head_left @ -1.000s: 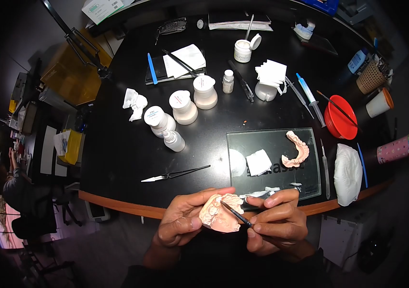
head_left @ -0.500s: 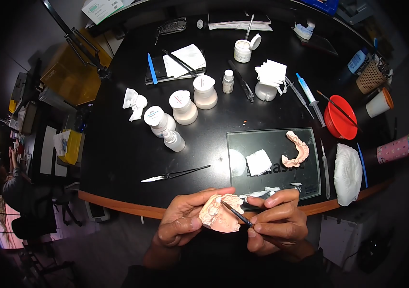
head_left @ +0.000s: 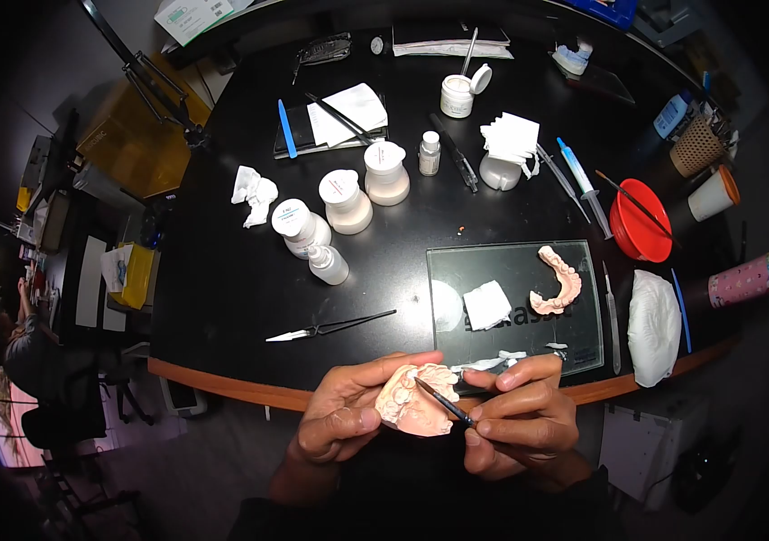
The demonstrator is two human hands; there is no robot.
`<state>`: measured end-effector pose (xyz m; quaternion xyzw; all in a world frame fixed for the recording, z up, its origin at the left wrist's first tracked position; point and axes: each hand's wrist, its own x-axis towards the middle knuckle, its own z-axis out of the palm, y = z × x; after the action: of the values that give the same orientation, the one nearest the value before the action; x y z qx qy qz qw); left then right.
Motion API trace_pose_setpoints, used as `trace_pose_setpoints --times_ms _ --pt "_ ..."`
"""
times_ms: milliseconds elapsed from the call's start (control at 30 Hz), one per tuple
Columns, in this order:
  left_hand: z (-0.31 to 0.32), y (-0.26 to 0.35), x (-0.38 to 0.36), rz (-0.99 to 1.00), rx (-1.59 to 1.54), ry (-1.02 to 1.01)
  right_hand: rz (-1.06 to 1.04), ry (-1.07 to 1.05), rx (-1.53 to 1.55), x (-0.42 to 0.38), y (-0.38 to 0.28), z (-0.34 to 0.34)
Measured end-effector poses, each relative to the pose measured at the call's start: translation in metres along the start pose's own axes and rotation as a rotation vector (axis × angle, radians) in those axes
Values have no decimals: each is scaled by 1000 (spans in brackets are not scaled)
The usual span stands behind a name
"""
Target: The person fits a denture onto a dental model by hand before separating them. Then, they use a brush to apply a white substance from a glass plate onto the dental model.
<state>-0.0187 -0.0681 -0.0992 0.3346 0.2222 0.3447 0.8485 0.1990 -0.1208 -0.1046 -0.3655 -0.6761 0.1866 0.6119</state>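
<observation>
In front of the table's edge, my left hand [head_left: 341, 410] is closed around a pinkish plaster dental model [head_left: 421, 417], tilted so its row of teeth faces up. My right hand [head_left: 529, 417] pinches a thin dark-handled brush [head_left: 450, 410], and its tip touches or lies very close to a tooth on the model. Beyond the hands is a glass slab [head_left: 515, 257] bearing a folded white tissue [head_left: 487, 306] and a horseshoe-shaped dental arch model [head_left: 565, 281]. White streaks of material lie along the slab's near edge, partly hidden by my right hand.
Tweezers [head_left: 330, 326] lie left of the slab. Lidded jars [head_left: 346, 202] and a dropper bottle [head_left: 328, 266] stand behind them. Rightward are a red bowl [head_left: 630, 221], a syringe [head_left: 576, 176], a white wadded cloth [head_left: 654, 329] and a pink tumbler [head_left: 747, 275]. Another person sits far left.
Hardly anything differs. The brush tip has shifted very slightly on the model, and both hands keep their hold.
</observation>
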Motion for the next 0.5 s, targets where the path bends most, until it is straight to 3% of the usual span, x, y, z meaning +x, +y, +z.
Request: trace_pose_setpoints --times_ms 267,500 --pt "11 1 3 11 5 77 -7 -2 -5 0 1 0" --pt "5 3 2 3 8 26 -7 19 0 -2 1 1"
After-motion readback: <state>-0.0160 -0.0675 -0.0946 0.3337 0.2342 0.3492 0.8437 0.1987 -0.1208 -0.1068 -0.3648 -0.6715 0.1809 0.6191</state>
